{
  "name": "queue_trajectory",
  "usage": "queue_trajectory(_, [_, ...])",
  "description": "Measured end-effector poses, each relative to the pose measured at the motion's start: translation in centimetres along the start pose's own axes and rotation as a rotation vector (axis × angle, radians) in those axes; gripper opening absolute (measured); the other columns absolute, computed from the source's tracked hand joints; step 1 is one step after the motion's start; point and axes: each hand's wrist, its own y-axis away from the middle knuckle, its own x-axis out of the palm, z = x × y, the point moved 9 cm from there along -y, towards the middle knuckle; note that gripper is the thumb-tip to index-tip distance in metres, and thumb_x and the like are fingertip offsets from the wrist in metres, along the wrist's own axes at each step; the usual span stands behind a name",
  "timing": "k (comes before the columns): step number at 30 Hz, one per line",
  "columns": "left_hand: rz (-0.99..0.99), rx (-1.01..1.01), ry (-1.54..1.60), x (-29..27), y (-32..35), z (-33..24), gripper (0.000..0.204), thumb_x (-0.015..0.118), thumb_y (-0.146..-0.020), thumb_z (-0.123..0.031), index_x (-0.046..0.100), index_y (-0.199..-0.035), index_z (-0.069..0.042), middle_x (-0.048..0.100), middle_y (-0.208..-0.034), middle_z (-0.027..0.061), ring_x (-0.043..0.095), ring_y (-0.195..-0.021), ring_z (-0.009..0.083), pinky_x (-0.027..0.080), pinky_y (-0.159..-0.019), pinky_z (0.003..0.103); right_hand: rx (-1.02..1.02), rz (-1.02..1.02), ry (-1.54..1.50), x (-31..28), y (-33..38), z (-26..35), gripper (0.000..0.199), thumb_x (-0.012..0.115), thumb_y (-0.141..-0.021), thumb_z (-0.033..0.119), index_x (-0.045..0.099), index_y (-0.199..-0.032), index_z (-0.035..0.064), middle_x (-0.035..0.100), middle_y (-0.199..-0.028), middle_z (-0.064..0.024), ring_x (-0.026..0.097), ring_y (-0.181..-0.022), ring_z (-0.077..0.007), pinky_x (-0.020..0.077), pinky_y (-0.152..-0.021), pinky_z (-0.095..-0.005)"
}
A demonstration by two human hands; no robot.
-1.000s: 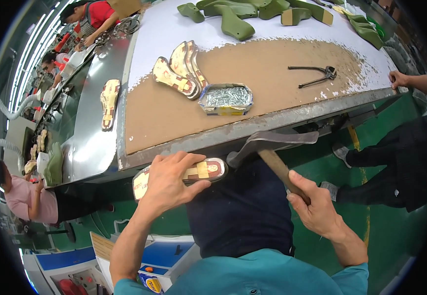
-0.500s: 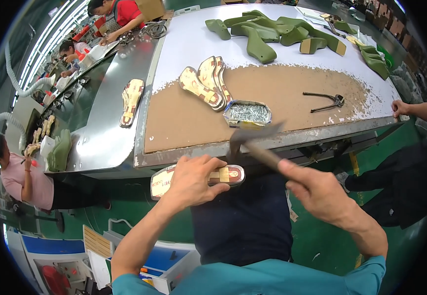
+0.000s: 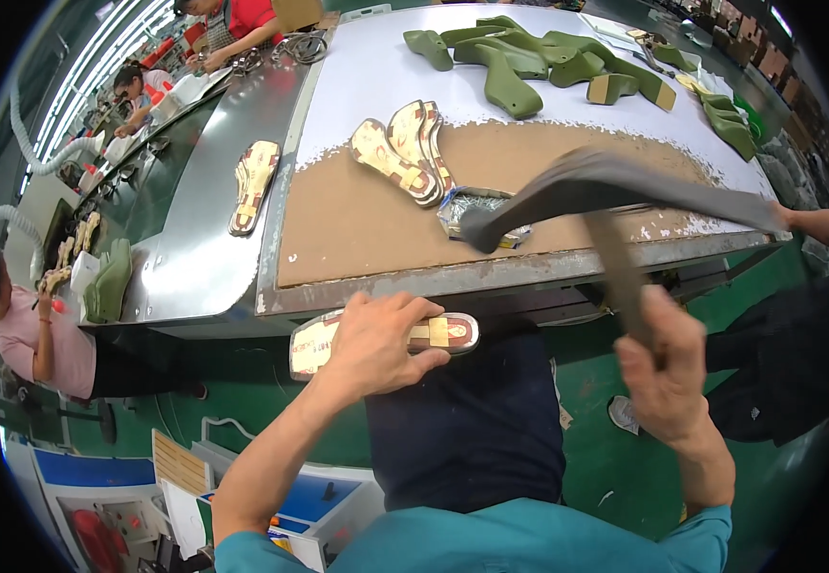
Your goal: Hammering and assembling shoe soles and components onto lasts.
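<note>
The left hand (image 3: 376, 342) lies palm-down on a shoe insole (image 3: 386, 339), fingers together and curled over its top, pinning it flat across the lap just below the bench edge (image 3: 491, 277). The right hand (image 3: 668, 368) is closed tight round the wooden handle of a shoemaker's hammer (image 3: 586, 191), whose long dark head is blurred and raised over the bench, at about one o'clock from the pinned insole. By the look of it, the step in hand is hammering the insole: the hammer is at the top of a swing, and the next blow calls for a strike on the bare part of the insole, clear of the left fingers. Beyond, at twelve o'clock on the brown-dusted benchtop, lie a fan of finished insoles (image 3: 403, 153) and a small metal tin (image 3: 477, 212). Green shoe lasts (image 3: 520, 62) lie further back.
</note>
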Motion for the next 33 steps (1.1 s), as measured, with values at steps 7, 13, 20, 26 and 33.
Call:
queue_trajectory(7, [0.0,0.039,-0.01,0.4,0.0,-0.1,0.045,0.076,-0.074,-0.04,0.064,-0.109,-0.014,0.063,-0.093,0.0053,0.061,-0.091,0.0241,0.038,-0.082,0.039,0.265,0.45,0.127,5.5,3.8,-3.2,0.05,0.067,-0.084,0.003,0.056,-0.131,0.018,0.06,-0.074,-0.0111,0.06,-0.061,-0.0276,0.0517,-0.056,-0.0354])
queue_trajectory(13, [0.027,-0.001,-0.04,-0.1,-0.4,-0.7,0.046,0.076,-0.074,-0.04,0.064,-0.109,-0.014,0.064,-0.094,0.0061,0.062,-0.092,0.0238,0.038,-0.083,0.039,0.178,0.058,-0.088,3.0,4.3,-2.6,0.043,0.068,-0.084,0.006,0.058,-0.126,0.0071,0.065,-0.083,-0.0148,0.064,-0.068,-0.0282,0.0526,-0.06,-0.0318])
queue_trajectory(20, [-0.044,0.048,-0.204,-0.2,-0.5,-0.3,0.057,0.076,-0.07,-0.045,0.059,-0.111,-0.009,0.065,-0.091,0.0093,0.064,-0.087,0.0279,0.043,-0.078,0.041,0.22,0.18,0.191,3.9,3.2,-6.1,0.049,0.07,-0.081,0.008,0.059,-0.127,0.0211,0.058,-0.071,-0.0111,0.057,-0.058,-0.0319,0.0479,-0.052,-0.0411])
queue_trajectory(26, [-0.175,-0.268,0.354,-6.8,0.2,4.6,0.072,0.078,-0.065,-0.049,0.056,-0.114,-0.001,0.066,-0.095,0.018,0.067,-0.083,0.0313,0.053,-0.077,0.041,0.46,0.293,0.832,-0.7,3.4,-18.5,0.045,0.06,-0.085,0.004,0.054,-0.129,0.0119,0.058,-0.09,-0.0157,0.058,-0.079,-0.0373,0.0462,-0.068,-0.0447])
queue_trajectory(33, [-1.481,-0.455,0.641,-16.8,17.7,31.7,0.056,0.084,-0.074,-0.021,0.054,-0.115,0.002,0.06,-0.11,0.0079,0.059,-0.093,0.0195,0.049,-0.084,0.033,0.228,0.006,0.764,-0.6,1.5,-16.2,0.034,0.063,-0.082,0.003,0.058,-0.115,0.0031,0.056,-0.099,-0.0172,0.055,-0.093,-0.0369,0.0433,-0.08,-0.0421])
